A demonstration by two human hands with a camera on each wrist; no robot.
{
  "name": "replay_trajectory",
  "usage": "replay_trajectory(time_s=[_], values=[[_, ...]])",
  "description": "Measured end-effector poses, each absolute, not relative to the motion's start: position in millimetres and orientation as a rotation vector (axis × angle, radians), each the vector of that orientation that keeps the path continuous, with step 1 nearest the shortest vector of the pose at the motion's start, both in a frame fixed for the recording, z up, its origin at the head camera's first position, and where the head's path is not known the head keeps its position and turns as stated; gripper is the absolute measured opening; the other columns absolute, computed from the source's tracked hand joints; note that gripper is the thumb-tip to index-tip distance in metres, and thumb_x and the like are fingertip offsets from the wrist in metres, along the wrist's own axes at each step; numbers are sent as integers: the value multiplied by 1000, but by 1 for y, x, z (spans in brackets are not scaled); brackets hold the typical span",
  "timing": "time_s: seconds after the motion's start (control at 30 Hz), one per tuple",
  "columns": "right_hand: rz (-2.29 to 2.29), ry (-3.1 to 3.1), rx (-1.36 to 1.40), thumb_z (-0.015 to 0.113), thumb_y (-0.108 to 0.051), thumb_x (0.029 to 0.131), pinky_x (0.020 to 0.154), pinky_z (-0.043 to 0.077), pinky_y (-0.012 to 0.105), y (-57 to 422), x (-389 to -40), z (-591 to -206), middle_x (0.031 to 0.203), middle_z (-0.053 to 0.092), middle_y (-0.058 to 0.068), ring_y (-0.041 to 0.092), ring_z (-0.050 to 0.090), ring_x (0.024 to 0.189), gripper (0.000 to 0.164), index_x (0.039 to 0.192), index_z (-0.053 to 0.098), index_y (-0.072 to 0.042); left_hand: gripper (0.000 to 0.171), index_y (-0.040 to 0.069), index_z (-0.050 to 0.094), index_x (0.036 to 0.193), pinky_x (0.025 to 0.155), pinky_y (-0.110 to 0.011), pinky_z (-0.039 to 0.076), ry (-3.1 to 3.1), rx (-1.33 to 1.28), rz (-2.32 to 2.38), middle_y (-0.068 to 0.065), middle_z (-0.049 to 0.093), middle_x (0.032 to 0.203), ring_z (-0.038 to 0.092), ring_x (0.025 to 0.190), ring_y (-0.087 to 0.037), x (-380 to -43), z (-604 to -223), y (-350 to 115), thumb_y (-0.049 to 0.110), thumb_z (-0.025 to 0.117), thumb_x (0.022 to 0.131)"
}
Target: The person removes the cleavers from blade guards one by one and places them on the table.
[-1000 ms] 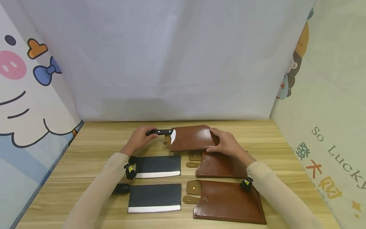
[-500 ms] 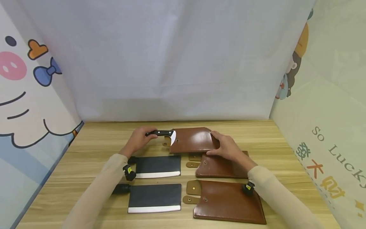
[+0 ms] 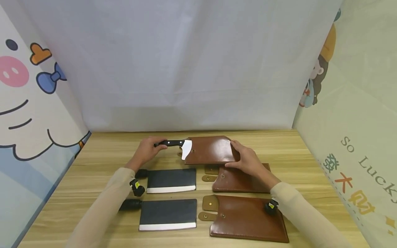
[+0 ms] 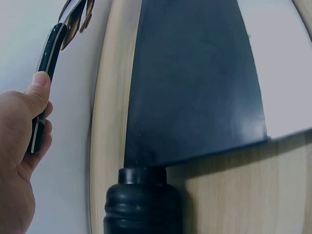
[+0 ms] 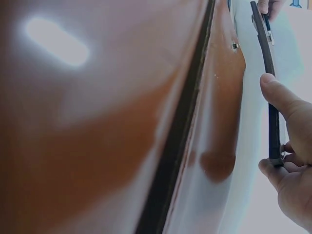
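My left hand [image 3: 147, 150] grips the black riveted handle [image 3: 172, 143] of a cleaver. Its blade [image 3: 186, 149] shows as a white strip at the mouth of a brown leather sheath [image 3: 211, 150]; the rest is hidden inside. On the sheath's closed right end, my right hand [image 3: 246, 158] holds it between thumb and fingers. In the left wrist view the thumb lies along the handle [image 4: 51, 51]. The right wrist view shows the held sheath [image 5: 269, 83] edge-on. Both hands hold cleaver and sheath at the back of the table, apparently raised above it.
Two dark-bladed cleavers, a rear one [image 3: 171, 179] and a front one [image 3: 168, 213], lie on the left of the wooden table [image 3: 77, 172]. Right of them lie two more brown sheaths, one behind [image 3: 238, 179] and one in front [image 3: 248, 218], with tan snap straps.
My left hand has moved slightly left with the handle. More of the white blade shows outside the sheath's mouth. The right hand, still holding the sheath, has shifted a little right.
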State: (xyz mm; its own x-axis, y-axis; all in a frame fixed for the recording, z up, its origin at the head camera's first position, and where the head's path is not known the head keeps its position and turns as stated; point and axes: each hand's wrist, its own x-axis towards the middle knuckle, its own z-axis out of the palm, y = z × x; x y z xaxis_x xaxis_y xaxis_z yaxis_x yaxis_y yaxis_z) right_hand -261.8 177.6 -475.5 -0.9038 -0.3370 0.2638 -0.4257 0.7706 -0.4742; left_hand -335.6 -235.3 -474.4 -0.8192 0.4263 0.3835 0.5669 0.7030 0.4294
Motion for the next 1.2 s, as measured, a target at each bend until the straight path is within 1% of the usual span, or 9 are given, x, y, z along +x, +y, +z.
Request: replay_trajectory(time_s=[0.2, 0.33, 0.6, 0.83, 1.0, 1.2], values=[[827, -2794, 594, 91, -33, 78, 111, 41, 56, 181, -262, -478, 152, 43, 32, 46, 46, 138, 98, 152, 41, 7, 39, 1, 73, 124, 92, -56, 51, -2670, -772, -791, -20, 73, 118, 68, 108, -40, -334, -474, -238, 21, 78, 91], [827, -2780, 584, 92, -32, 77, 111, 41, 55, 184, -262, -477, 152, 45, 30, 45, 48, 137, 99, 152, 41, 6, 38, 2, 73, 125, 90, -55, 52, -2682, -750, -800, -19, 73, 118, 69, 107, -38, -334, -474, -242, 22, 76, 93], [810, -2758, 591, 92, -33, 77, 110, 42, 56, 193, -260, -476, 151, 46, 31, 46, 49, 136, 98, 151, 42, 8, 36, -1, 73, 123, 88, -56, 52, -2634, -764, -794, -21, 74, 115, 69, 104, -39, -332, -474, -250, 17, 77, 91], [818, -2760, 589, 91, -32, 77, 111, 40, 56, 196, -260, -475, 151, 45, 31, 46, 48, 137, 98, 152, 41, 8, 36, -3, 72, 123, 81, -52, 51, -2667, -733, -816, -22, 74, 115, 69, 99, -38, -330, -470, -254, 17, 76, 93], [821, -2771, 585, 91, -32, 78, 113, 38, 56, 198, -260, -475, 152, 43, 32, 47, 44, 140, 98, 152, 40, 8, 37, -3, 71, 125, 84, -54, 52, -2686, -722, -832, -22, 73, 117, 69, 102, -39, -331, -470, -258, 18, 74, 94], [830, -2779, 567, 90, -33, 80, 113, 38, 57, 202, -260, -476, 153, 41, 33, 46, 43, 141, 97, 153, 39, 7, 32, -1, 73, 121, 81, -52, 51, -2650, -736, -812, -20, 74, 113, 70, 95, -35, -333, -472, -267, 16, 75, 94]])
